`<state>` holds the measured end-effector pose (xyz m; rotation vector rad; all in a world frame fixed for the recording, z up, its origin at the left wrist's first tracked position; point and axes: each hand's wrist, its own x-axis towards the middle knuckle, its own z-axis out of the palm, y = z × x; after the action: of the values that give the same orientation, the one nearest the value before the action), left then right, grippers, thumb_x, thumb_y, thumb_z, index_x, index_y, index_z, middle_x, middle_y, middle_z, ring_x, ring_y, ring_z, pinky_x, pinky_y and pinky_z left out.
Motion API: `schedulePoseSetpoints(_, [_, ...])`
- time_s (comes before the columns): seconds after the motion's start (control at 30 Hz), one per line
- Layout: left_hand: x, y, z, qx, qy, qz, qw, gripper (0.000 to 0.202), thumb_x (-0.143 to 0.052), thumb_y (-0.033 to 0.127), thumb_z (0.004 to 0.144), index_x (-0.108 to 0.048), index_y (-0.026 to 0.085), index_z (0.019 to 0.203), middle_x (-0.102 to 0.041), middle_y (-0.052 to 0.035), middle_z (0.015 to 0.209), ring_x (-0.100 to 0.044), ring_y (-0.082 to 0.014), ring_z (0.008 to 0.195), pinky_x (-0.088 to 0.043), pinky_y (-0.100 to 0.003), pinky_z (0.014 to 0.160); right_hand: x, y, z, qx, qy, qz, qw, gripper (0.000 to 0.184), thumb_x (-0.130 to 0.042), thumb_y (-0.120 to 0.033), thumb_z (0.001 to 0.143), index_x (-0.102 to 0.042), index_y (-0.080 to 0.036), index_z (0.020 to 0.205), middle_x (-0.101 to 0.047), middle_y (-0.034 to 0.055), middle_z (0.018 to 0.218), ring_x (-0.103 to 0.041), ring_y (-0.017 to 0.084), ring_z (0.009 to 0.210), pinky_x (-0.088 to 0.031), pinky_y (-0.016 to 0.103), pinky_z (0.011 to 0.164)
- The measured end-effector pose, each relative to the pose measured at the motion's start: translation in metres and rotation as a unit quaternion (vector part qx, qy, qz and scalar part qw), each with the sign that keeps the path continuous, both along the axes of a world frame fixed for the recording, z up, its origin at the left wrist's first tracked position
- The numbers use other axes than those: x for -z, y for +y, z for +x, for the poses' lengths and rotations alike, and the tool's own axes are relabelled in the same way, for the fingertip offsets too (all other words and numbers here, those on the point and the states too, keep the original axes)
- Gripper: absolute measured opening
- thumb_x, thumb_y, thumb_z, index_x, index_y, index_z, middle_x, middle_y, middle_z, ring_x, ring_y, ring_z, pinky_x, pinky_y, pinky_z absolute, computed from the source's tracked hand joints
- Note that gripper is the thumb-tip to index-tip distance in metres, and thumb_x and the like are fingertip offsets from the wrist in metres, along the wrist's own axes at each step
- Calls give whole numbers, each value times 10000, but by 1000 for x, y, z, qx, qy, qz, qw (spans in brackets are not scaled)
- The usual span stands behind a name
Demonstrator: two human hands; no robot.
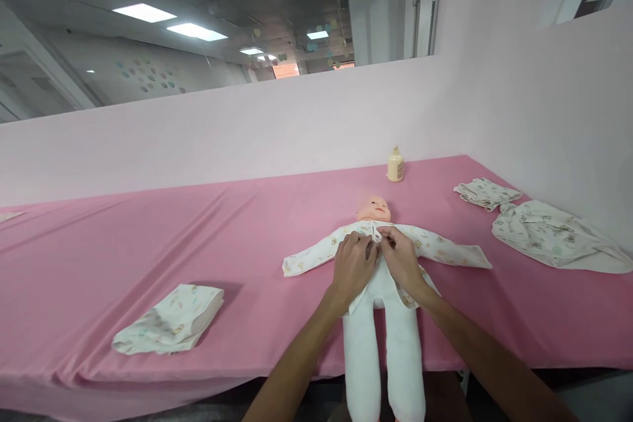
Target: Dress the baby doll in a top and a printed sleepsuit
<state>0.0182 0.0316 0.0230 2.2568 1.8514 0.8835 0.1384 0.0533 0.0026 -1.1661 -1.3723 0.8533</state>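
A baby doll [374,209] lies on its back, head toward the wall, with its white cloth legs [363,349] reaching past the table's front edge. It wears a white patterned baby shirt [450,250] with both long sleeves spread out sideways. The shirt's front parts below the chest, showing the white body. At the neckline my left hand [354,264] pinches one side of the shirt's front. Close beside it, my right hand [399,258] pinches the other side near a small white loop or tie. The fingertips nearly meet and partly hide the fastening.
Pink cloth [267,231] covers the table along the wall. A folded patterned garment [171,320] lies at the left front. A pale yellow pump bottle [395,165] stands behind the doll's head. At right lie a folded cloth [487,193] and a larger patterned cloth [558,235].
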Motion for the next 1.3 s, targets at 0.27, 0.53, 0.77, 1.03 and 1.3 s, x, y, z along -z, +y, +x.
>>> schedulePoseSetpoints(0.27, [1,6,6,-19,7,11,1000,175,-475,164,888,-594,167,759,-630,-79,890,-558,-215,848,-426,-350,777,0,3,1,-12,31,0,999,262,-497,-262,791,-665,-195,980,-710,50,986,-646,211,912,-483,355,854])
schedulePoseSetpoints(0.53, [3,1,3,-15,-114,17,993,236,-417,244,930,-548,188,743,-618,-35,808,-534,-183,780,-401,-314,732,9,-3,9,3,-42,-1,999,197,-550,-317,785,-654,-195,897,-676,50,899,-608,214,847,-462,353,807])
schedulePoseSetpoints(0.77, [1,7,-2,6,-239,-57,969,262,-482,383,893,-513,182,727,-552,3,714,-480,-143,674,-379,-276,638,15,-7,14,16,-83,15,996,147,-508,-310,802,-561,-210,708,-570,12,730,-513,194,738,-409,318,697])
schedulePoseSetpoints(1.03, [1,6,-5,16,-319,-58,946,328,-552,481,849,-560,167,756,-529,16,670,-458,-120,615,-384,-251,588,13,-9,13,16,-48,8,999,156,-517,-331,809,-593,-212,744,-600,22,766,-543,205,771,-429,324,708])
schedulePoseSetpoints(1.3, [1,4,-1,-3,-300,-27,953,300,-541,445,866,-590,171,756,-599,-1,717,-531,-145,683,-414,-270,653,11,-12,12,22,-43,10,999,144,-517,-325,803,-590,-216,744,-594,20,777,-549,211,778,-431,340,726])
